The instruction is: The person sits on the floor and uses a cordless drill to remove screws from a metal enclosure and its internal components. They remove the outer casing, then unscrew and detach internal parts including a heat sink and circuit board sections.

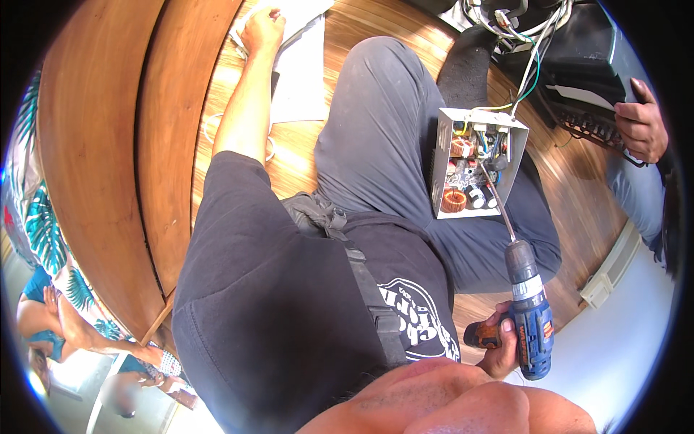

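My right hand (500, 353) grips a blue and black cordless drill (533, 333) by its orange and black handle. From its chuck a long thin bit (502, 205) reaches into an open metal box of electronics (442, 173). Copper coils, black cylindrical capacitors and wires show inside that box, which rests against my grey-trousered legs. Whether the bit's tip touches a screw is too small to tell. Far to the upper left, my left hand (262, 30) is closed above a white sheet (307, 76) on the floor; what it holds, if anything, is hidden.
White, green and yellow wires (536, 54) run from the box towards a black case (578, 50). A co-worker's hand (642, 126) rests on that case. Curved wooden furniture (116, 145) stands along the left, with another person (79, 325) beyond it. A white trunking strip (611, 271) edges the floor.
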`<state>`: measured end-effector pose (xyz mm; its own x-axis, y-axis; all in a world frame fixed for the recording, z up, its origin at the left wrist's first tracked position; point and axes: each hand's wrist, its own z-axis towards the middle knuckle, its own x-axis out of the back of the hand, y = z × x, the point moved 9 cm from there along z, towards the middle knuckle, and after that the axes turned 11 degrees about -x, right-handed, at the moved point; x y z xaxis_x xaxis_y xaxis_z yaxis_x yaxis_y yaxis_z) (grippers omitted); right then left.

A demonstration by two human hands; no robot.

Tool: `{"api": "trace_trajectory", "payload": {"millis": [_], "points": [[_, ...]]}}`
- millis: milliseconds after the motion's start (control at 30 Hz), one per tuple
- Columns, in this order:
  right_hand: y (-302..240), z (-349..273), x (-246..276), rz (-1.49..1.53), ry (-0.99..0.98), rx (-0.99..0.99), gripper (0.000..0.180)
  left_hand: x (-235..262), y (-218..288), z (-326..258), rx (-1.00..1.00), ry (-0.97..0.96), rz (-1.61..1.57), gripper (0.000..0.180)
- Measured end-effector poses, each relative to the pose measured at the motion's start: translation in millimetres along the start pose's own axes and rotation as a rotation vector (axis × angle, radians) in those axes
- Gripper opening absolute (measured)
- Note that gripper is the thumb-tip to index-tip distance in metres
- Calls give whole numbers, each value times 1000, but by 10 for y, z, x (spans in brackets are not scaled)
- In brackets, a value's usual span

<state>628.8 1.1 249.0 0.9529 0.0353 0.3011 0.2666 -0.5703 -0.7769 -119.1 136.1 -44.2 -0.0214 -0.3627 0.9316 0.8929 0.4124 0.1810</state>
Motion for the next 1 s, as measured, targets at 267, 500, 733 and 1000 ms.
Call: {"api": "trace_trajectory", "payload": {"millis": [267,500,733,1000], "points": [[38,103,27,9,6,-15,87,867,723,-300,-13,148,-504,43],[292,133,183,32,21,-24,89,1218,2806,-853,-304,70,-1009,32],[359,-104,242,-40,25,-101,82,1197,3792,-1321,-454,-335,-981,58],[234,-11,161,-108,-34,-130,79,1259,3916,-1429,-558,-429,-732,63]]}}
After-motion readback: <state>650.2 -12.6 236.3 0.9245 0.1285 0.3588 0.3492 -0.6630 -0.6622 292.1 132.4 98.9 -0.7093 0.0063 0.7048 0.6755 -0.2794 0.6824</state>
